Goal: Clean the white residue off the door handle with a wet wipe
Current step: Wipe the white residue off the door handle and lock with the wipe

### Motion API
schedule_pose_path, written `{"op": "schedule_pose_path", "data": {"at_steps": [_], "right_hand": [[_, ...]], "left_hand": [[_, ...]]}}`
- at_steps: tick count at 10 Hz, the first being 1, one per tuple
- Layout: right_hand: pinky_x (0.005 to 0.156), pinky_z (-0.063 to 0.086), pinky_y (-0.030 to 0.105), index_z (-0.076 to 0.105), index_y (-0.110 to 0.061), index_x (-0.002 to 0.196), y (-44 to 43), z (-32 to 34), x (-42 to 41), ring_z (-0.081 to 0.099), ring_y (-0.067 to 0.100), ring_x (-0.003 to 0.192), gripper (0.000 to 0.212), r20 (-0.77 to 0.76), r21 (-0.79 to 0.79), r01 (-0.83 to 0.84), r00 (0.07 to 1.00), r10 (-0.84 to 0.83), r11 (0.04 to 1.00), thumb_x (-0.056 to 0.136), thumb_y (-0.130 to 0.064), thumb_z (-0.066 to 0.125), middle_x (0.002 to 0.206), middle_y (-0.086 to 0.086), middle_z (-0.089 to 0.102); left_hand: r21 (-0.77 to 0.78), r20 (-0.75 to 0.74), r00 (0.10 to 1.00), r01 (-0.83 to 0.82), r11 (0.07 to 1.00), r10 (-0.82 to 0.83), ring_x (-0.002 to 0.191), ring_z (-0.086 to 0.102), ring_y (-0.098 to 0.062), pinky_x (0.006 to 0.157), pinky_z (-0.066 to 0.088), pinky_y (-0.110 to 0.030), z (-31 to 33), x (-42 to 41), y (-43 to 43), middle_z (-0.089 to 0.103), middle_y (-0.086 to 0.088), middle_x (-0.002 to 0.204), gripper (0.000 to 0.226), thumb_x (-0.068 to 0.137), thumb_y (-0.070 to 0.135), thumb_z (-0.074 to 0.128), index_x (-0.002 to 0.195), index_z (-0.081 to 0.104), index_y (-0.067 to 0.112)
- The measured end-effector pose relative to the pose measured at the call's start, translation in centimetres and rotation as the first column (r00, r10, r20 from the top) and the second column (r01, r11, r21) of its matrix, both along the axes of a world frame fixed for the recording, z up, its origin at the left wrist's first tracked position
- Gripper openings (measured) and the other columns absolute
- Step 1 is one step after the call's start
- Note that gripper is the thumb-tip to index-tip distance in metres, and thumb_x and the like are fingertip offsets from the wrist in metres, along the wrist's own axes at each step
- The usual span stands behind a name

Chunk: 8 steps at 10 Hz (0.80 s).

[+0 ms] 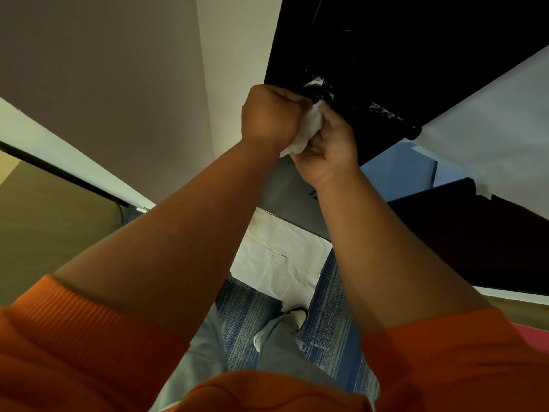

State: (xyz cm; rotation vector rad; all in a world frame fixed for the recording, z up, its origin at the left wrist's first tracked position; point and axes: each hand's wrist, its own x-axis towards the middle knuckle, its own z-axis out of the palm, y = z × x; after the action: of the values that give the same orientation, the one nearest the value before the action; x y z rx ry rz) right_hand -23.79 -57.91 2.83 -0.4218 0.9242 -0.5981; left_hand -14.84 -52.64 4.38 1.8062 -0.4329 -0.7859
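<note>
Both your left hand [271, 114] and right hand [329, 150] grip the bunched wet wipe [309, 126], pressed against the handle [319, 92] on the dark door [386, 55]. You seem mid-scrub; white residue [315, 81] shows just beyond, so next work the wipe farther up.

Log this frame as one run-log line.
phase: wiping | left hand: fist at door handle | right hand: gripping wet wipe | white residue: visible on handle and dark door
</note>
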Motion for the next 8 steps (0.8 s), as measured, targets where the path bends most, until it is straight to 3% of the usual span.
{"op": "schedule_pose_path", "data": {"at_steps": [1,2,3,4,5,6,7,8], "right_hand": [[0.114,0.041,0.049,0.058,-0.006,0.139,-0.5,0.4,-0.4,0.06,0.03,0.127,0.043,0.028,0.043,-0.017,0.999,0.015,0.999,0.102,-0.028,0.054,0.138,0.017,0.062],[0.112,0.043,0.049,0.057,-0.006,0.139,-0.2,0.7,-0.8,0.062,0.03,0.119,0.043,0.025,0.075,-0.004,1.0,0.002,0.997,0.104,-0.03,0.051,0.132,0.016,0.065],[0.101,0.05,0.048,0.063,-0.009,0.129,0.6,1.2,-0.1,0.066,0.029,0.107,0.036,0.041,0.134,0.026,0.999,-0.032,0.991,0.104,-0.033,0.05,0.107,0.012,0.073],[0.087,0.053,0.043,0.066,-0.015,0.112,0.5,1.4,0.3,0.071,0.025,0.084,0.028,0.111,0.178,-0.025,0.994,0.005,0.984,0.105,-0.035,0.048,0.079,0.007,0.075],[0.093,0.052,0.045,0.067,-0.014,0.114,0.5,0.8,0.3,0.07,0.028,0.094,0.035,0.142,0.17,-0.011,0.99,-0.013,0.985,0.106,-0.039,0.044,0.092,0.011,0.077],[0.1,0.052,0.046,0.059,-0.008,0.134,1.0,0.6,0.1,0.065,0.029,0.115,0.039,0.051,0.1,0.024,0.998,-0.029,0.995,0.103,-0.031,0.054,0.127,0.015,0.068],[0.087,0.059,0.037,0.065,-0.005,0.128,0.8,-0.1,-0.7,0.069,0.021,0.103,0.035,-0.077,-0.124,0.19,0.977,-0.2,0.974,0.094,-0.014,0.068,0.12,0.009,0.071],[0.083,0.053,0.016,0.075,-0.006,0.112,0.3,-0.2,-2.2,0.07,0.0,0.095,0.02,-0.313,-0.649,0.036,0.898,-0.31,0.76,0.093,-0.005,0.069,0.097,-0.01,0.074]], "left_hand": [[-0.031,0.022,0.999,-0.045,0.999,0.045,0.091,0.075,-0.023,0.081,0.061,-0.034,-0.1,0.0,-0.5,0.071,0.004,0.079,0.012,0.081,0.022,0.073,0.072,0.069,0.028],[-0.033,-0.026,1.0,-0.015,0.999,0.014,0.095,0.072,-0.02,0.074,0.048,-0.024,-1.0,-0.4,0.0,0.064,0.008,0.081,0.013,0.081,0.025,0.073,0.093,0.071,0.02],[-0.016,0.01,0.994,-0.107,0.994,0.107,0.081,0.072,-0.019,0.076,0.059,-0.031,-0.3,-0.5,-0.1,0.07,0.005,0.074,0.017,0.081,0.024,0.071,0.065,0.066,0.028],[-0.041,0.016,0.994,-0.106,0.993,0.107,0.075,0.073,-0.014,0.081,0.062,-0.035,-0.3,-0.7,-0.1,0.074,0.005,0.07,0.028,0.085,0.024,0.073,0.058,0.068,0.03],[-0.071,-0.014,0.996,-0.091,0.993,0.09,0.079,0.074,-0.01,0.085,0.061,-0.034,-0.4,-1.0,0.1,0.075,0.011,0.072,0.024,0.086,0.027,0.077,0.063,0.073,0.033],[-0.063,-0.032,0.996,-0.085,0.994,0.083,0.082,0.075,-0.012,0.086,0.061,-0.039,-0.4,-1.0,0.3,0.078,0.006,0.078,0.014,0.085,0.029,0.077,0.072,0.077,0.03],[-0.081,-0.057,0.997,-0.057,0.995,0.052,0.08,0.075,-0.015,0.086,0.061,-0.04,-0.5,-0.8,0.6,0.078,0.002,0.079,0.02,0.088,0.024,0.076,0.069,0.076,0.029],[-0.1,-0.062,0.998,-0.032,0.994,0.026,0.079,0.075,-0.016,0.087,0.062,-0.039,-0.4,-0.8,0.6,0.078,0.001,0.08,0.022,0.092,0.022,0.074,0.072,0.074,0.03]]}}
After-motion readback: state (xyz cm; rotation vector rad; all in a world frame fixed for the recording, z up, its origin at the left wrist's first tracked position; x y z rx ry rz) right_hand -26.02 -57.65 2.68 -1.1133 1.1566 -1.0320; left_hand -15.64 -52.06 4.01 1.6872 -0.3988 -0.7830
